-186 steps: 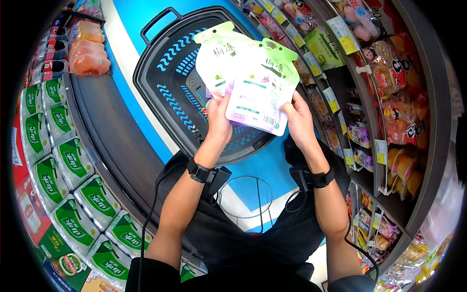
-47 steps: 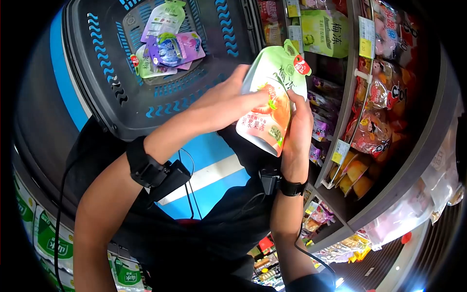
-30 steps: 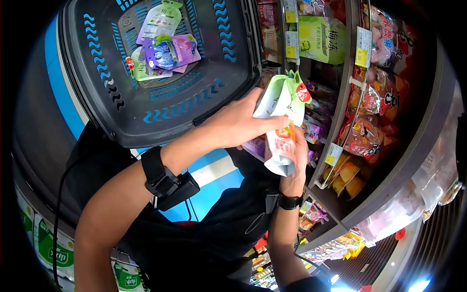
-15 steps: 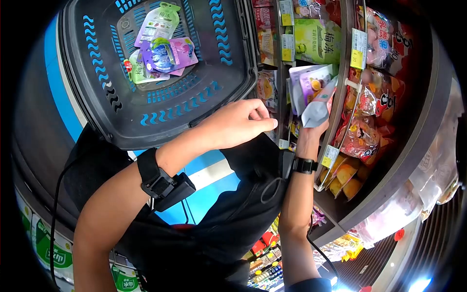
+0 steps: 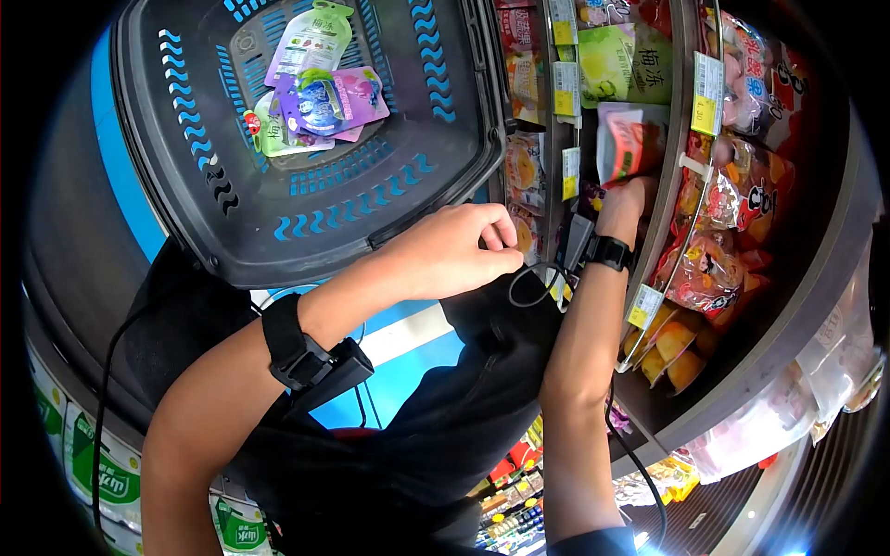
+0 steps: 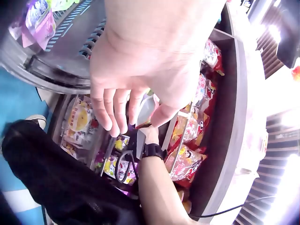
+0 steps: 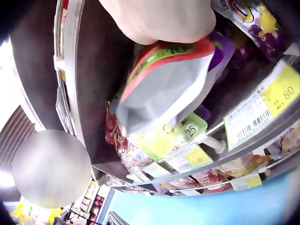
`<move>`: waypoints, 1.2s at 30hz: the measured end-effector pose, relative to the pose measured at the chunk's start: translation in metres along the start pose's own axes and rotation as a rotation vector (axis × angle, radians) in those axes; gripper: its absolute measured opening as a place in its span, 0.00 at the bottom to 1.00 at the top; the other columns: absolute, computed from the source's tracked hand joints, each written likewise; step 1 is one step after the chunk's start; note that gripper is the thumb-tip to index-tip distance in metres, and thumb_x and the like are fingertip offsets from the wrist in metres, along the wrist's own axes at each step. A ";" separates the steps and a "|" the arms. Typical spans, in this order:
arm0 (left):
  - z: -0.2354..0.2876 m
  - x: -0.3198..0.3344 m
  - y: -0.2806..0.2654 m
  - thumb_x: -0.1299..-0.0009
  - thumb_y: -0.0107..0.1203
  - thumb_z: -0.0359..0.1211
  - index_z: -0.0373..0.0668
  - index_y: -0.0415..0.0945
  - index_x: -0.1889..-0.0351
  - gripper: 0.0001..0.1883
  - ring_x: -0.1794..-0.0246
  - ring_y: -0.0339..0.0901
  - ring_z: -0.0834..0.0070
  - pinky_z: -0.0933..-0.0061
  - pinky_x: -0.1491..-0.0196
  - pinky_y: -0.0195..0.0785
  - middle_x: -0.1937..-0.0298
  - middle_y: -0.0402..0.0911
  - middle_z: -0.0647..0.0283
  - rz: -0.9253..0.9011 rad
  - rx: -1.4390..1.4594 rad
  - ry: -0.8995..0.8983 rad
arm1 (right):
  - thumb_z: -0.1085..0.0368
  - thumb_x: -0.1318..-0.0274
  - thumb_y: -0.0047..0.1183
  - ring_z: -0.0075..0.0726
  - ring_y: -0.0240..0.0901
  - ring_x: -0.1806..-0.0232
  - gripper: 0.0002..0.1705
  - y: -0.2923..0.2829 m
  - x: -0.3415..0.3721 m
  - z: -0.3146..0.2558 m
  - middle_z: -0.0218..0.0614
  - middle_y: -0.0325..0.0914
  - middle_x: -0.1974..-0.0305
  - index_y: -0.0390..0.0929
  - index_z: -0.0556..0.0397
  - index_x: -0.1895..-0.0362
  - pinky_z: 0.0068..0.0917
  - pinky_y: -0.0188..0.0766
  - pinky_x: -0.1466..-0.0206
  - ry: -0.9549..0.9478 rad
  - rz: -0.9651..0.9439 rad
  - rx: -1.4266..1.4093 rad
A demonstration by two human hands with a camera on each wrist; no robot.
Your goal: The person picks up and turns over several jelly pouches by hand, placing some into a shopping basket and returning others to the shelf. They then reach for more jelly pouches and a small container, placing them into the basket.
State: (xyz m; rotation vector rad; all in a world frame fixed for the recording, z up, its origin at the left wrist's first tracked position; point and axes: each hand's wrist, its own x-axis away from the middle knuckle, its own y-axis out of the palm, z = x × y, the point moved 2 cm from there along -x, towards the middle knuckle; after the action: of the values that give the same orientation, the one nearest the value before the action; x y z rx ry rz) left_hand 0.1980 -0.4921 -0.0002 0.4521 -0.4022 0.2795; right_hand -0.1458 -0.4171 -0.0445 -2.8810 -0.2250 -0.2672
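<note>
My left hand (image 5: 461, 248) hovers at the basket's near right corner, fingers loosely bent and holding nothing; in the left wrist view its fingers hang over the shelf. My right hand (image 5: 627, 196) reaches into the shelf bay and grips a red-orange and green jelly pouch (image 7: 164, 89), its grey bottom fold towards the wrist camera. A purple-edged pouch (image 7: 220, 58) lies against it. The right fingertips are hidden behind the pouch. Green jelly pouches (image 5: 623, 65) stand on the shelf just beyond.
A black basket (image 5: 362, 208) stands at left, with green pouches (image 5: 311, 42) and purple pouches (image 5: 320, 102) in it. Price-tag rails (image 5: 567, 88) edge the shelf. Bagged jellies (image 5: 705, 264) fill the bay at right. White-green packs (image 5: 102, 463) sit at lower left.
Several pouches were in both hands; the left hand let go and stayed by the basket. The right hand carried pouches right, into the shelf bay. Earlier, the pouches were held over the basket.
</note>
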 end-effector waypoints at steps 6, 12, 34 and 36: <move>0.000 0.000 0.000 0.34 0.57 0.39 0.38 0.75 0.55 0.15 0.69 0.75 0.77 0.72 0.64 0.67 0.60 0.81 0.61 -0.002 -0.019 -0.012 | 0.57 0.36 0.45 0.36 0.76 0.60 0.18 0.010 -0.015 0.011 0.39 0.81 0.59 0.79 0.61 0.58 0.33 0.71 0.54 -0.104 0.125 0.152; 0.001 0.000 0.003 0.34 0.57 0.38 0.39 0.75 0.56 0.14 0.70 0.74 0.77 0.73 0.65 0.66 0.62 0.80 0.62 -0.011 -0.011 -0.009 | 0.55 0.41 0.52 0.36 0.77 0.67 0.22 0.032 0.020 0.007 0.41 0.81 0.63 0.79 0.66 0.64 0.33 0.73 0.61 -0.185 0.226 0.324; 0.002 0.001 0.006 0.36 0.57 0.35 0.38 0.75 0.58 0.13 0.70 0.73 0.78 0.73 0.66 0.66 0.66 0.79 0.63 -0.052 -0.026 0.006 | 0.50 0.56 0.67 0.49 0.80 0.54 0.30 0.046 -0.027 0.033 0.53 0.81 0.57 0.80 0.67 0.60 0.35 0.73 0.50 -0.001 0.080 0.889; 0.003 0.002 0.006 0.35 0.57 0.35 0.38 0.75 0.58 0.12 0.70 0.74 0.78 0.73 0.66 0.66 0.66 0.80 0.63 -0.053 -0.027 0.008 | 0.64 0.55 0.63 0.38 0.78 0.60 0.19 0.047 0.005 0.022 0.46 0.81 0.60 0.80 0.67 0.61 0.32 0.71 0.57 -0.102 0.088 0.813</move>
State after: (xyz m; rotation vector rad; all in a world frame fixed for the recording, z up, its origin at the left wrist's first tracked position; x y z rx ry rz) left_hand 0.1966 -0.4880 0.0055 0.4348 -0.3851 0.2241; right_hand -0.1292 -0.4563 -0.0753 -2.0902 -0.1704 0.0009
